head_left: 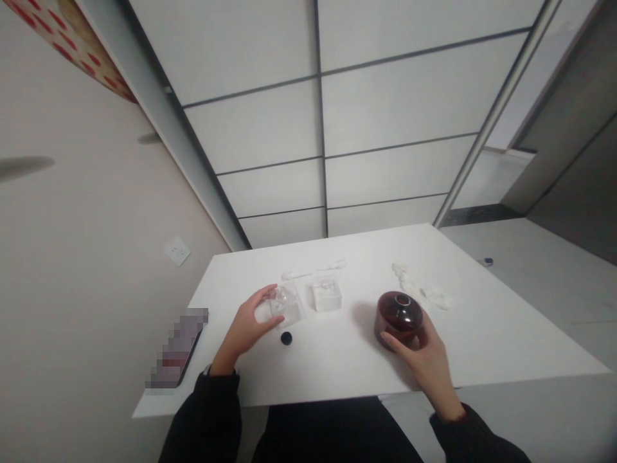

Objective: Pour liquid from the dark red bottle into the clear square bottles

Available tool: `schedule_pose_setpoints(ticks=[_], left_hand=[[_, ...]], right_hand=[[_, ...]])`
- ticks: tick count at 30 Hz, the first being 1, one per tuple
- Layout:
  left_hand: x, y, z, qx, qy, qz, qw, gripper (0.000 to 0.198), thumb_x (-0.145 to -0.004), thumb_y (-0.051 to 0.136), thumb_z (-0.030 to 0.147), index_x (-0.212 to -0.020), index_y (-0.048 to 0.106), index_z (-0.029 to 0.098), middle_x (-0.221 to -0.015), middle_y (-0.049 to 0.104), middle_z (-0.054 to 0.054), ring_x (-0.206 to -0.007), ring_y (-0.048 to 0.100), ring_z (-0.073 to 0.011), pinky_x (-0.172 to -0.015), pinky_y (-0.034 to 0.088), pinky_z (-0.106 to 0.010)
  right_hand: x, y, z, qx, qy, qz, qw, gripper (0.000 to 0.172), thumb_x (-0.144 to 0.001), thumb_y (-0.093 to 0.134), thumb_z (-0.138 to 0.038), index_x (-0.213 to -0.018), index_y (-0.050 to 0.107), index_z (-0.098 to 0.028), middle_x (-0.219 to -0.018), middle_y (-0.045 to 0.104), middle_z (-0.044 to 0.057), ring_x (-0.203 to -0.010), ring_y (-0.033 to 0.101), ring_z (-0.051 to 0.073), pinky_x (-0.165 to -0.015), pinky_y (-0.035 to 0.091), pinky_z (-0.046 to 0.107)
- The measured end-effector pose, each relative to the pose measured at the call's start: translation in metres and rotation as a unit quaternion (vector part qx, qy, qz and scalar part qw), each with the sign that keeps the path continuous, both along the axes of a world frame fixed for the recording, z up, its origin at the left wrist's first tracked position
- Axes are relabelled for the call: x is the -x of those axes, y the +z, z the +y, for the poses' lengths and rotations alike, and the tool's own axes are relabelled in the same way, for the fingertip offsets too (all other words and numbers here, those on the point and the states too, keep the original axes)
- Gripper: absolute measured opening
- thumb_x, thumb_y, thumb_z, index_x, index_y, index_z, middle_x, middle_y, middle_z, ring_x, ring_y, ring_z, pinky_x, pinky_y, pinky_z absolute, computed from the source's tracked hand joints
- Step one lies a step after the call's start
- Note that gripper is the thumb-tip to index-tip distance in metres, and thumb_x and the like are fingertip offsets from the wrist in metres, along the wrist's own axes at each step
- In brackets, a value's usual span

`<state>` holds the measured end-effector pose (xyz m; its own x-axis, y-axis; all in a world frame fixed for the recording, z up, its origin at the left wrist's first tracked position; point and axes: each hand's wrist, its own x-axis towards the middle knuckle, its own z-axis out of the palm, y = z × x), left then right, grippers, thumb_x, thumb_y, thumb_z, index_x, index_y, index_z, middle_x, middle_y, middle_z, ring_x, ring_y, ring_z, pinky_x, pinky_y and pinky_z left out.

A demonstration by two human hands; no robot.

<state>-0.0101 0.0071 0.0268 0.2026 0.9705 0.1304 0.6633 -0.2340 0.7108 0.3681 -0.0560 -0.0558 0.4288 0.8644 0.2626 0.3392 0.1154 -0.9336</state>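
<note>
My left hand [250, 325] is curved round the left side of a small clear glass piece [284, 299], which is over a clear square container [293, 315]. My right hand [424, 354] holds a dark red-brown lidded pot [398, 321] by its lower right side. A second clear square container [326, 294] stands between the hands. Close to my left thumb lies a small round black cap [286, 338]. What the clear piece is cannot be made out exactly.
Behind the containers lies a thin clear rod-like item [313, 272]. Crumpled white material [427, 292] is behind the pot. A blurred-out flat object [178, 350] rests at the left edge of the white table [337, 366].
</note>
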Motion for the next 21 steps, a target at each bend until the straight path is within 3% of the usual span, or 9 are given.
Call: schedule_pose_setpoints(ticks=[5, 9, 13, 18, 19, 21], left_hand=[[-0.033, -0.009, -0.042, -0.035, -0.042, 0.047, 0.997, 0.069, -0.086, 0.080, 0.037, -0.150, 0.055, 0.026, -0.152, 0.066, -0.012, -0.139, 0.065, -0.0328, -0.121, 0.051, -0.056], [-0.057, -0.030, -0.055, -0.067, -0.094, 0.085, 0.990, 0.076, -0.086, 0.084, 0.043, -0.153, 0.051, 0.029, -0.151, 0.067, -0.011, -0.139, 0.065, -0.0327, -0.131, 0.037, -0.062], [-0.071, -0.038, -0.054, -0.080, -0.140, 0.116, 0.980, 0.082, -0.086, 0.084, 0.056, -0.154, 0.051, 0.026, -0.148, 0.068, -0.014, -0.139, 0.064, -0.0352, -0.132, 0.030, -0.069], [-0.057, -0.032, -0.045, -0.110, -0.157, 0.147, 0.970, 0.121, -0.074, 0.082, 0.079, -0.168, 0.028, 0.023, -0.165, 0.050, -0.022, -0.155, 0.045, -0.0447, -0.131, 0.023, -0.075], [-0.049, -0.032, -0.042, -0.122, -0.143, 0.139, 0.972, 0.114, -0.080, 0.079, 0.076, -0.168, 0.027, 0.024, -0.166, 0.049, -0.021, -0.155, 0.045, -0.0429, -0.132, 0.026, -0.072], [-0.034, -0.034, -0.036, -0.151, -0.080, 0.110, 0.979, 0.079, -0.098, 0.067, 0.062, -0.161, 0.037, 0.026, -0.159, 0.057, -0.017, -0.149, 0.053, -0.0373, -0.128, 0.037, -0.065]], right_hand=[[-0.001, -0.007, -0.001, -0.015, 0.015, -0.005, 1.000, 0.086, -0.075, 0.088, -0.058, -0.147, 0.061, -0.019, -0.137, 0.072, 0.016, -0.129, 0.069, 0.037, -0.115, 0.053, 0.057], [-0.004, -0.004, -0.006, -0.040, 0.005, -0.050, 0.998, 0.083, -0.077, 0.088, -0.056, -0.147, 0.061, -0.020, -0.140, 0.071, 0.015, -0.133, 0.067, 0.036, -0.118, 0.051, 0.057], [-0.008, 0.018, -0.013, -0.077, 0.026, -0.150, 0.985, 0.073, -0.083, 0.085, -0.053, -0.145, 0.062, -0.023, -0.143, 0.069, 0.013, -0.133, 0.066, 0.035, -0.115, 0.055, 0.054], [-0.012, 0.052, -0.013, -0.162, 0.089, -0.283, 0.941, 0.067, -0.091, 0.082, -0.041, -0.151, 0.057, -0.027, -0.138, 0.071, 0.012, -0.123, 0.071, 0.032, -0.101, 0.063, 0.048], [-0.012, 0.057, -0.012, -0.176, 0.097, -0.306, 0.931, 0.067, -0.092, 0.081, -0.039, -0.153, 0.055, -0.027, -0.136, 0.071, 0.012, -0.121, 0.071, 0.032, -0.099, 0.064, 0.048], [-0.012, 0.064, -0.010, -0.193, 0.110, -0.346, 0.912, 0.068, -0.096, 0.077, -0.040, -0.157, 0.051, -0.027, -0.135, 0.071, 0.014, -0.119, 0.071, 0.033, -0.095, 0.064, 0.048]])
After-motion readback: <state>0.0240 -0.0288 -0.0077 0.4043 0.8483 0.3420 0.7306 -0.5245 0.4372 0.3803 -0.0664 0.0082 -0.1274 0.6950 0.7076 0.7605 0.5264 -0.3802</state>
